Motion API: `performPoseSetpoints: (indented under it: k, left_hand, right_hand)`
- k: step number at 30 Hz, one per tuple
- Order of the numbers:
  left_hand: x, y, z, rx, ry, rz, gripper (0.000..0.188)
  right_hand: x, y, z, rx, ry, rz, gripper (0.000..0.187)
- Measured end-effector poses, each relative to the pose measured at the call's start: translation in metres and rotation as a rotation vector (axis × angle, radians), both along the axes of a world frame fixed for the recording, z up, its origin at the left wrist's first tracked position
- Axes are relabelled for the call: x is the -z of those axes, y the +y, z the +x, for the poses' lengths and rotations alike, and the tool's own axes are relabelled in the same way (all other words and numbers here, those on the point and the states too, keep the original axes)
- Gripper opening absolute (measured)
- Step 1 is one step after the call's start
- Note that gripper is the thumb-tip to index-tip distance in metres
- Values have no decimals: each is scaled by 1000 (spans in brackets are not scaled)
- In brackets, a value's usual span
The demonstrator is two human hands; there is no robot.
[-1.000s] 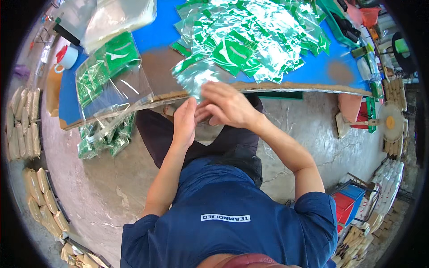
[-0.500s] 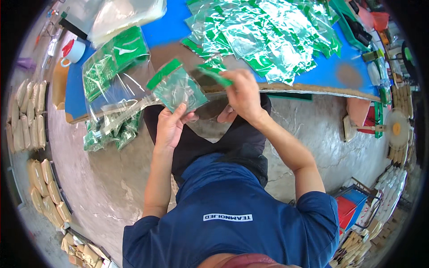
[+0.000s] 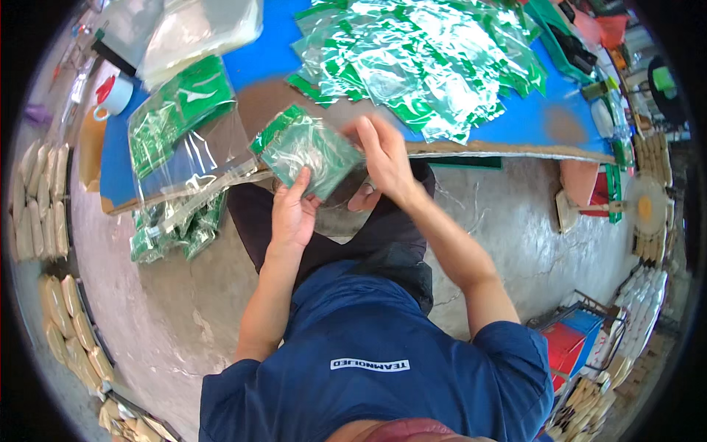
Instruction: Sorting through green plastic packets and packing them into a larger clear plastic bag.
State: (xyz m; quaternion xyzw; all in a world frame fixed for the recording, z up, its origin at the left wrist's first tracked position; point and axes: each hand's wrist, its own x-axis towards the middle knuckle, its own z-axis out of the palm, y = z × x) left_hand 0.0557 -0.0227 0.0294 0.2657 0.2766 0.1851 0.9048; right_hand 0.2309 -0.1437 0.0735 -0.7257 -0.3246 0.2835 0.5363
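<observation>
My left hand (image 3: 294, 215) grips a small stack of clear plastic packets with green top strips (image 3: 303, 151), its thumb pressed on the front and its fingers behind. The stack is held tilted above my lap, at the table's near edge. Just right of it is my right hand (image 3: 387, 160), fingers stretched out and slightly blurred, close against the stack's right side; whether it touches cannot be made out. Beyond both hands spreads a large heap of similar green-topped packets (image 3: 420, 62). To the left, a large clear bag (image 3: 184, 110) contains green packets and hangs over the edge.
The blue table (image 3: 263, 55) has a worn brown front edge. Clear plastic sheets (image 3: 199, 37) and a white cup (image 3: 114, 96) are at the left. A green tray (image 3: 556, 37) stands at the far right. Filled green bags (image 3: 184, 228) sit below the table's left part.
The green-topped packet in my right hand has joined the stack in my left. My left hand has moved slightly right, and my right hand's fingers have straightened beside the stack.
</observation>
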Motion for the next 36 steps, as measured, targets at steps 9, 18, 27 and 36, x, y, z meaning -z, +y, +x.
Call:
performPoseSetpoints:
  k: [9,18,27,36]
  left_hand:
    - [16,13,-13,65,31,34,38]
    - [8,20,-22,81,106,118,35]
    - [-2,15,-19,44,92,220,36]
    - [7,21,-58,49,-182,6,57]
  right_hand:
    - [7,2,7,-220,-876,107,40]
    - [11,29,74,197,-1398,-285,58]
    - [-11,32,29,45,-1108,22,58]
    - [-10,8,-34,-15,-341,272,32]
